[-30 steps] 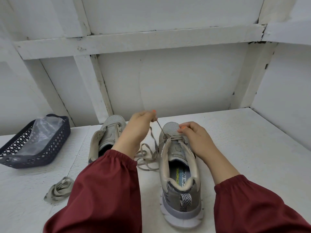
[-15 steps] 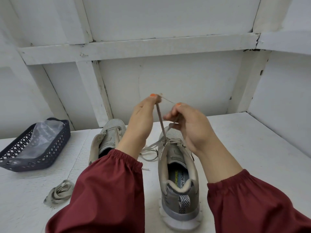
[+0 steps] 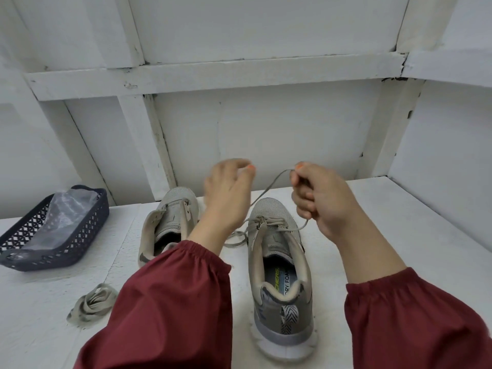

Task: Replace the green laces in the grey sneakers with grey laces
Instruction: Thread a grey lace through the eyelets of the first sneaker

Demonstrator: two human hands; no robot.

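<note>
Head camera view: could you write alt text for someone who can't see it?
A person's right hand pinches a grey lace threaded through the front eyelets of a grey sneaker, while the blurred left hand is raised beside it. A second unlaced sneaker, a loose lace bundle and a dark basket sit on the white table.

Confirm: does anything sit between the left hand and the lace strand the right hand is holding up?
Nothing visible. The left hand, blurred, hovers right beside the grey lace, which runs from the right hand down to the eyelets of the right sneaker. Only open air lies between them.
</note>
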